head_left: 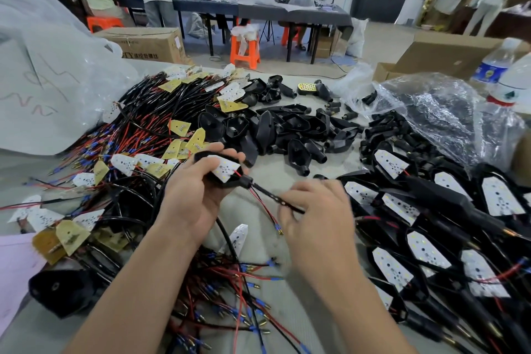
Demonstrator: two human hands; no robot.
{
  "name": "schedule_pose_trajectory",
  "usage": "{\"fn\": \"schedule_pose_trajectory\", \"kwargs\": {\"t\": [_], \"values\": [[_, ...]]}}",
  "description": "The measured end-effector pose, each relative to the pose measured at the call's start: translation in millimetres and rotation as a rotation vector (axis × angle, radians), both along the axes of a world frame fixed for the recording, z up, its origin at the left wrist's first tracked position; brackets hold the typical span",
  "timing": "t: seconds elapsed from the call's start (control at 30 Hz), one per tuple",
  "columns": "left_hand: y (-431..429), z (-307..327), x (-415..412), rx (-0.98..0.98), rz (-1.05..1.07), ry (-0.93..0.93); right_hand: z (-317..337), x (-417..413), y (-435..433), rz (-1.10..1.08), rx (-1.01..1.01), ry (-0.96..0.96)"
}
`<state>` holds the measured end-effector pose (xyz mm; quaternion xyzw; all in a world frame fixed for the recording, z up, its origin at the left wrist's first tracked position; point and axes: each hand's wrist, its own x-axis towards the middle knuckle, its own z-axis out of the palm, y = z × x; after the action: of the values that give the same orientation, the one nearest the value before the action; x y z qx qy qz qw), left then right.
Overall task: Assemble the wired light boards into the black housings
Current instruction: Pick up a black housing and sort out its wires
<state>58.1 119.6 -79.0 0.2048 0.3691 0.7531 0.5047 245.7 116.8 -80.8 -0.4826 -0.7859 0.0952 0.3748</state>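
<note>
Left hand [195,195] is wrapped round one black housing [233,182], held up over the bench [310,89] w/ a white light board [225,169] lying in its open face. Right hand [319,215] is blurred, but its fingertips look pinched on the black lead [267,195] coming out of the housing's neck. So both hands are clamped, one on the shell and one on the cable, a short way apart. Judgement: the unit is light. The shell is rigid plastic and prob. a bit slick, so cup it by the body as here, not by the neck. The board is thin and stiff, w/ LEDs and solder joints that won't like prying, so press its edges, not the face. The lead is floppy, and the thin red wires [268,217] at its end could snag or tear off if yanked, so pull on the sleeved part close to the neck. Around it: a tangled heap of wired boards [143,129] on the left and a pile of empty housings [287,129] in the centre. Finished units [431,210] are stacked on the right, and a crinkled plastic bag [431,106] and a water bottle [494,63] sit beyond them. Loose wires [244,282] sprawl right under the forearms. These are the main obstruction, as the hanging lead could catch in them.
</note>
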Motion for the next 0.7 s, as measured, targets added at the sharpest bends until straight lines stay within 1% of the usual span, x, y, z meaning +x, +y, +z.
{"fn": "schedule_pose_trajectory", "kwargs": {"t": [0.07, 0.13, 0.17, 0.23, 0.3, 0.37, 0.43, 0.5, 0.53, 0.57, 0.6, 0.63, 0.7], "values": [[-1.4, 2.3, -4.8, 0.017, 0.015, -0.056, 12.8, 2.8, 5.9, -0.158, 0.080, -0.090], [-4.5, 4.9, -9.2, -0.017, 0.021, -0.027, 28.8, -1.8, 12.4, -0.232, 0.159, -0.212], [-6.6, 6.3, -10.5, -0.049, 0.025, 0.008, 38.1, -4.7, 16.6, -0.230, 0.211, -0.204], [-12.1, 8.3, -10.7, -0.085, -0.022, 0.085, 60.0, -9.1, 27.6, -0.188, 0.275, -0.083], [-17.1, 11.4, -4.8, -0.027, -0.200, 0.177, 80.2, -10.4, 41.8, -0.142, 0.240, 0.020], [-18.7, 10.7, 8.2, 0.006, -0.395, 0.337, 92.8, -6.0, 56.0, -0.075, 0.071, 0.111], [-17.9, 5.9, 25.3, -0.036, -0.528, 0.491, 92.6, 0.3, 62.7, -0.006, -0.178, 0.282], [-17.7, -0.2, 37.6, -0.121, -0.680, 0.572, 79.9, 8.6, 62.5, 0.009, -0.382, 0.497], [-18.0, -1.9, 41.2, -0.152, -0.781, 0.586, 68.9, 12.4, 60.4, 0.002, -0.450, 0.566], [-18.4, -2.6, 43.1, -0.172, -0.848, 0.584, 56.7, 15.2, 56.9, 0.004, -0.502, 0.596], [-17.6, -2.5, 44.7, -0.181, -0.846, 0.572, 44.0, 17.7, 52.7, 0.025, -0.549, 0.601], [-16.0, -1.3, 45.3, -0.190, -0.771, 0.551, 31.8, 19.6, 47.5, 0.067, -0.600, 0.606], [-11.1, 1.3, 45.2, -0.249, -0.557, 0.450, 11.0, 22.4, 35.7, 0.173, -0.705, 0.647]]}}
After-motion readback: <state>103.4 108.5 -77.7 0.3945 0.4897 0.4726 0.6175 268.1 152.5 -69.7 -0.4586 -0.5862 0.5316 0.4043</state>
